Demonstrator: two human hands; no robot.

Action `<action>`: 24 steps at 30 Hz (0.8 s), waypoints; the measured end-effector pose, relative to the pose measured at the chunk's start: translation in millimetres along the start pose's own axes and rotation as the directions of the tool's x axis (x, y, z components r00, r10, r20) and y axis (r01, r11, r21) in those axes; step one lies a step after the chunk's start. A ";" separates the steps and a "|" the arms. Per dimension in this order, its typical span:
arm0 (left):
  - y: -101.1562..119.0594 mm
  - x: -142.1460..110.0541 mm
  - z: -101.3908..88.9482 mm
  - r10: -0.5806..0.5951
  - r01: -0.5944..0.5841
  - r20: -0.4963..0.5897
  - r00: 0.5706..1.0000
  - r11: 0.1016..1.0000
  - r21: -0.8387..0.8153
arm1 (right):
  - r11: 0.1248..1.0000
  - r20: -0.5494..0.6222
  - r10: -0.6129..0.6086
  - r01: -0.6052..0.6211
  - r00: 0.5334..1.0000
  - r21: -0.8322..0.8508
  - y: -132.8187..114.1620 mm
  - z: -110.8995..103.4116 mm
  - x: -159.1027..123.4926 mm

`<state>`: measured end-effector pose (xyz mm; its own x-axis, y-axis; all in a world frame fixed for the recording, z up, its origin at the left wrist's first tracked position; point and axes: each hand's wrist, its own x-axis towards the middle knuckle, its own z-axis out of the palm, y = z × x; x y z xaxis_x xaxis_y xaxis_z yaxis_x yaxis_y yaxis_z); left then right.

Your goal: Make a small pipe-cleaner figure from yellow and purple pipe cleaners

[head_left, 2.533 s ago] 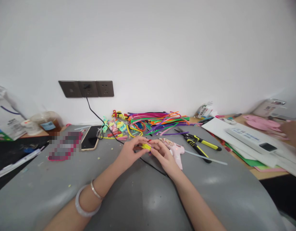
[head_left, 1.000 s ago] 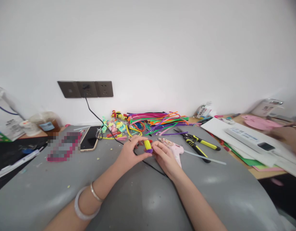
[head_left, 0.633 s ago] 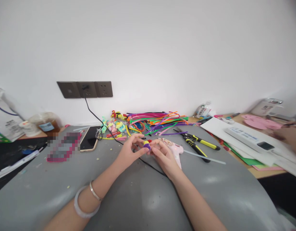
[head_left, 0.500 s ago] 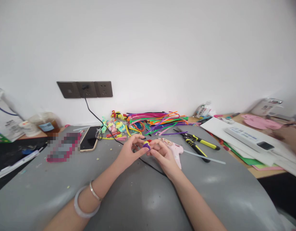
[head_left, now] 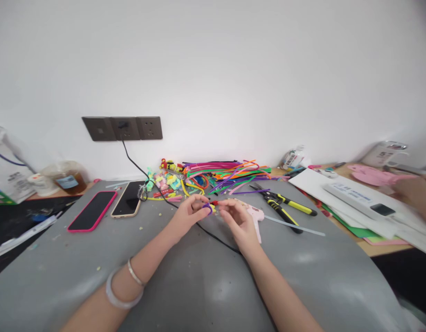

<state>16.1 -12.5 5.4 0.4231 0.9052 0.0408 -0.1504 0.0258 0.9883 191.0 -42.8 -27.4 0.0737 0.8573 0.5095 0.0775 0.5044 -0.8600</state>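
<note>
Over the middle of the grey table my left hand (head_left: 189, 216) pinches a small craft piece (head_left: 208, 209) between thumb and fingers. Purple fuzzy wire curls round its near side, with yellow beside it and a bit of red at the far end. My right hand (head_left: 236, 220) is just to the right, its fingers bent together close to the red end; whether they grip it is too small to tell. Behind my right hand lies a pale pink glue gun (head_left: 256, 216), partly hidden, with a clear glue stick (head_left: 296, 225) extending from it.
Colourful pipe cleaners (head_left: 227, 173) lie along the wall beside small finished figures (head_left: 168, 180). Yellow-black pliers (head_left: 282, 207) rest to the right, two phones (head_left: 92, 212) to the left. A black cord (head_left: 216, 237) passes beneath my hands. Another person's hand (head_left: 415, 196) is at the far right.
My left hand has turned the craft piece, so its purple part now faces left. My right fingers have drawn slightly away to the right.
</note>
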 end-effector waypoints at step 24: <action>3.2 -5.7 7.8 -0.164 0.198 0.174 0.971 0.960 -0.199 | 0.977 0.094 -0.151 0.163 0.984 -0.134 -9.0 4.7 -1.2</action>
<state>20.2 -20.9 9.5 0.5910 0.8009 -0.0967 -0.2384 0.2879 0.9275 185.5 -47.9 -20.3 -0.0323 0.7769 0.6288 0.2210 0.6191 -0.7535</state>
